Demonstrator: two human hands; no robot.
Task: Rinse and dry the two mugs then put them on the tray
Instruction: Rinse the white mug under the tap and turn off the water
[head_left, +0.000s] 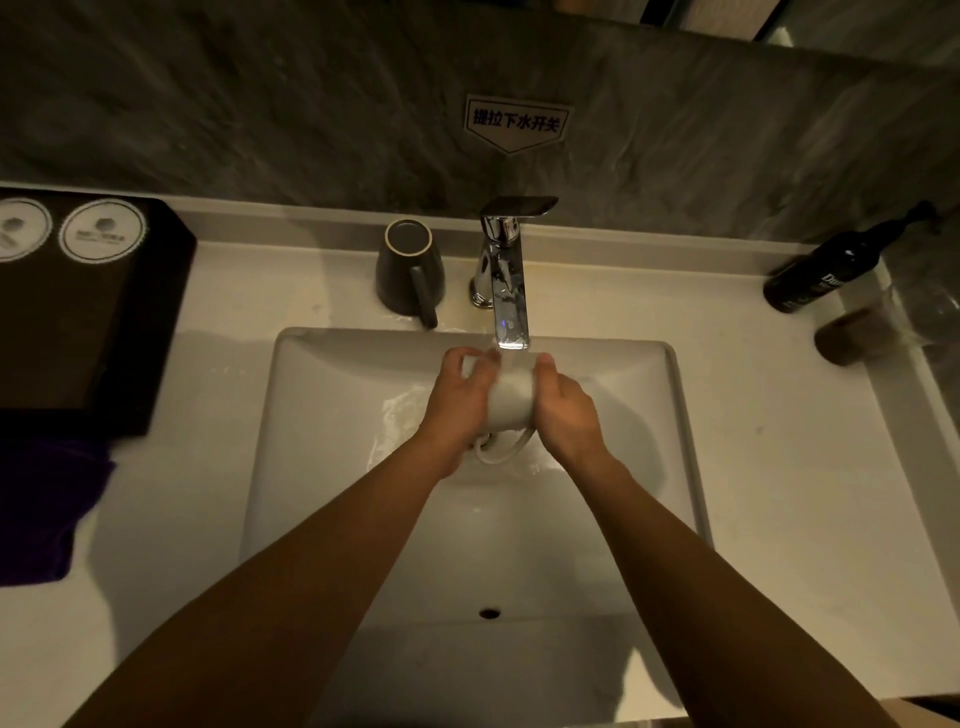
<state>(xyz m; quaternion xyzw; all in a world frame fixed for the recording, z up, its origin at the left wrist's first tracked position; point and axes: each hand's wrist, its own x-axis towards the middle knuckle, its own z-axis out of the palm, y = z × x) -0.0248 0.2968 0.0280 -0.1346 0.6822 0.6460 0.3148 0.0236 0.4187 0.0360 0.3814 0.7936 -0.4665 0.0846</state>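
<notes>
A white mug (510, 400) lies on its side over the basin, under water running from the faucet (506, 275). Its handle points down toward me. My left hand (460, 402) grips its left side and my right hand (563, 408) grips its right side. A dark grey mug (408, 267) stands upside down on the counter just left of the faucet, its handle facing me. The black tray (88, 332) rests at the counter's left end, with two round white coasters (101, 231) at its far edge.
The white sink basin (363, 519) fills the centre, wet around the drain. A dark purple cloth (39, 506) lies on the counter below the tray. A black pump bottle (831, 270) and a brown-capped clear container (857, 335) sit at the right, by the wall.
</notes>
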